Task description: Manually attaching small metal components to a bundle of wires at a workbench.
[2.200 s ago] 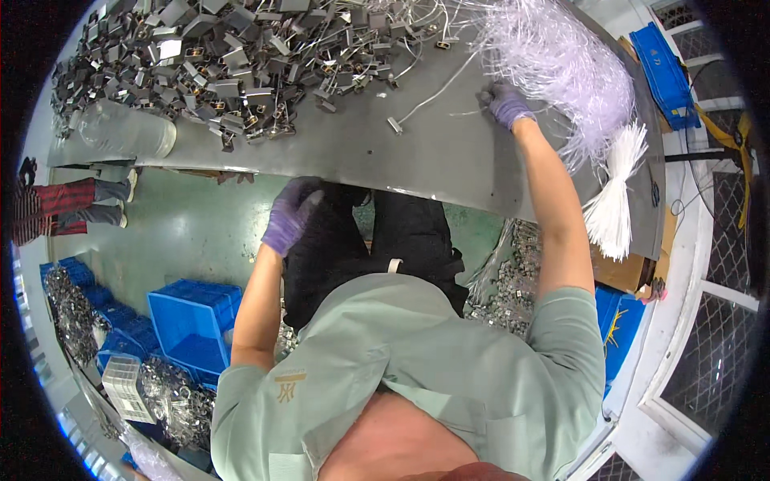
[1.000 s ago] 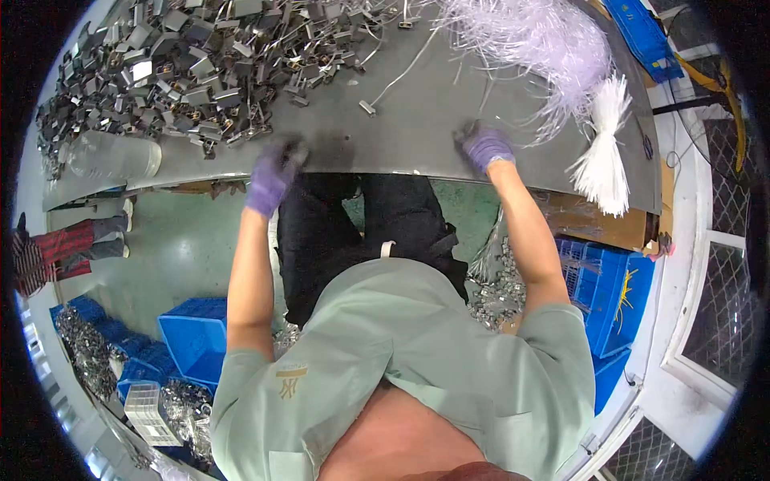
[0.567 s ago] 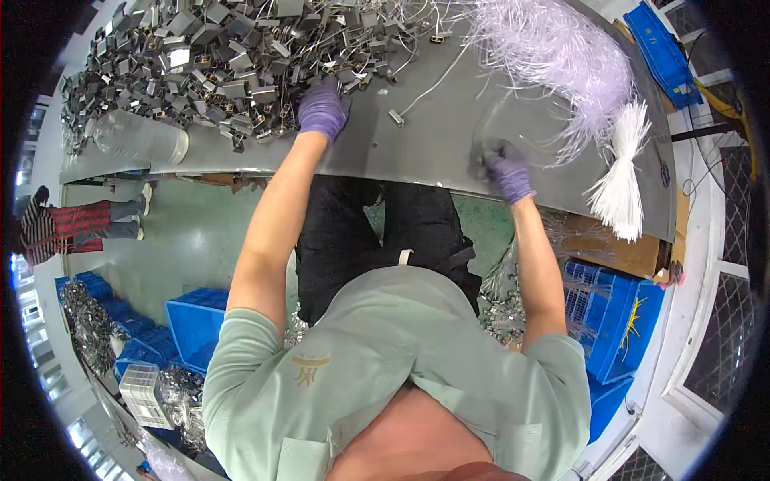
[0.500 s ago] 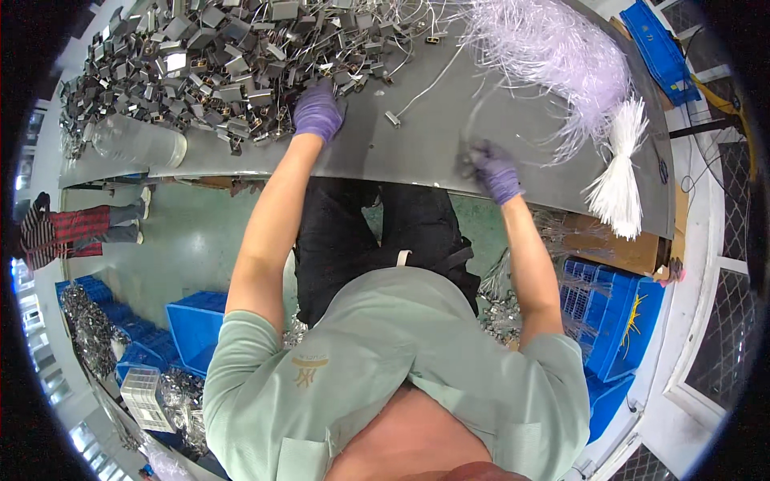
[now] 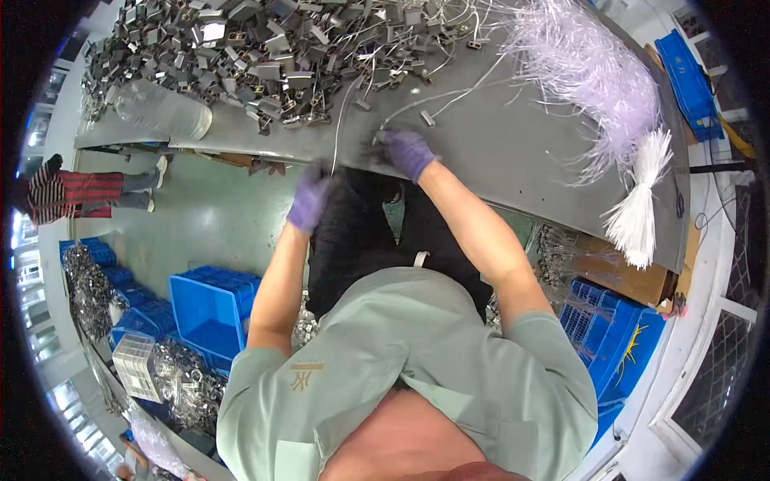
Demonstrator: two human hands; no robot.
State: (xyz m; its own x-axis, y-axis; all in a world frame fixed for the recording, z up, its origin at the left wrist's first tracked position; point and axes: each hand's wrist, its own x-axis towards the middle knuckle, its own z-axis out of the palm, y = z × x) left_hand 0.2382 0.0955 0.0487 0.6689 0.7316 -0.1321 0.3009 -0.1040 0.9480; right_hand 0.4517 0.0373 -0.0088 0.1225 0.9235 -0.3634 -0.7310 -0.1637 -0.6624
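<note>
My left hand (image 5: 311,200), in a purple glove, is at the table's front edge, closed on a thin white cable (image 5: 340,132) that runs up toward the pile. The pile (image 5: 265,60) holds many small grey box-shaped parts with wires. My right hand (image 5: 407,154), also purple-gloved, is just right of it over the table; its dark fingertips are blurred. A pale thin strand (image 5: 437,98) leads from those fingertips toward a bundle of translucent strands (image 5: 589,76) with white ends. One small grey part on a wire (image 5: 428,119) lies beyond my right hand.
A clear plastic bottle (image 5: 160,111) lies on its side at the left of the grey tabletop (image 5: 497,152). Blue crates (image 5: 210,309) stand on the floor at left, others (image 5: 618,321) at right. Another person (image 5: 88,192) stands far left. A cardboard box (image 5: 622,268) is under the table's right end.
My left hand has drawn back from the pile to the table edge with a white cable. My right hand has moved left, close to it, trailing a strand. The view has shifted slightly.
</note>
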